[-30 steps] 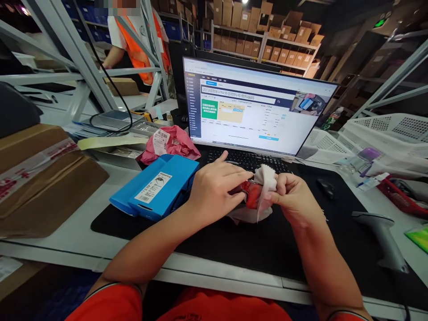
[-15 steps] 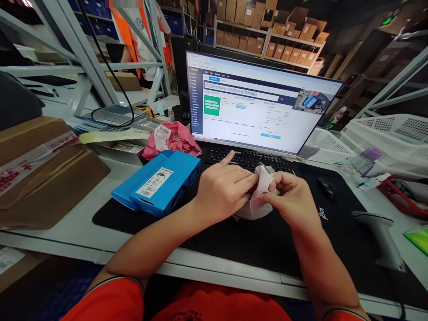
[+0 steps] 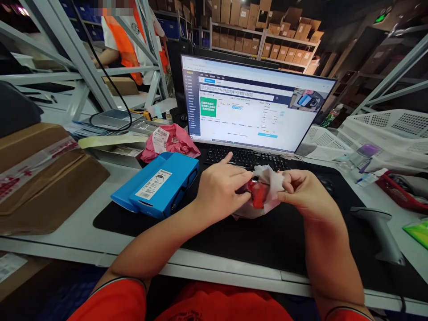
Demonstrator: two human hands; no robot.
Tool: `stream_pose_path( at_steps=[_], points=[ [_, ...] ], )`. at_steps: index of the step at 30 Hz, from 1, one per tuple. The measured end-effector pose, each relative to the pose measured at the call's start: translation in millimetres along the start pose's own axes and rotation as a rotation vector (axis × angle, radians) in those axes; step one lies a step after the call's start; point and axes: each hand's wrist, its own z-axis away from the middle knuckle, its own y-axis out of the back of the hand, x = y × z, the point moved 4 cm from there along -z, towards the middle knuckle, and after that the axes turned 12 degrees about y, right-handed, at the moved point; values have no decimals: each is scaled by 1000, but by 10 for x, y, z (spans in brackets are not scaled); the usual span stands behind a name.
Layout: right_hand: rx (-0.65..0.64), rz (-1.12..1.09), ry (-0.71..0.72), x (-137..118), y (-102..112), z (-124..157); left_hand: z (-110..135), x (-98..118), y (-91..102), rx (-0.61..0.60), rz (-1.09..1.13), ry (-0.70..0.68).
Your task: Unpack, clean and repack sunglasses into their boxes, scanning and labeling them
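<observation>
Thin white wrapping (image 3: 274, 183) lies opened around a shiny red item (image 3: 259, 195) above the black desk mat; its kind I cannot make out. My left hand (image 3: 222, 189) is closed on the red item and the wrapping's left side, thumb and fingers around it, index finger lifted. At the right, my right hand (image 3: 309, 191) pinches the wrapping's edge between thumb and fingers. Left of my hands rests a blue box (image 3: 179, 178) with a white printed label. A crumpled pink bag (image 3: 174, 140) touches the area behind the box.
A monitor (image 3: 240, 120) and black keyboard (image 3: 234, 157) stand just beyond my hands. On the right are a mouse (image 3: 327, 183), a grey barcode scanner (image 3: 377, 232) and white baskets (image 3: 384, 129). A brown carton (image 3: 47, 178) sits left. Behind the frame, a person in an orange vest (image 3: 129, 49) stands.
My right hand has moved right, pulling the white wrapping open, and the red item inside now shows. My left hand stays nearly in place.
</observation>
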Motion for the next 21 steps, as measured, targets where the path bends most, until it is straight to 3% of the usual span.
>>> stream_pose_path(
  at_steps=[3,5,10,14,17,21],
  points=[
    [156,287,102,-34,-160,50,65,62,-140,-11,-128,-88],
    [189,404,156,-59,-220,59,85,58,-183,-37,-143,-104],
    [-66,9,26,12,-48,-17,10,-44,-50,-55,83,33],
    [-104,-116,82,8,157,-57,-45,-122,34,-21,243,213],
    [-3,-152,29,86,210,-79,-35,-194,-31,-68,331,407],
    [366,-232,136,154,396,-119,7,-265,-91,-50,377,533]
  ],
)
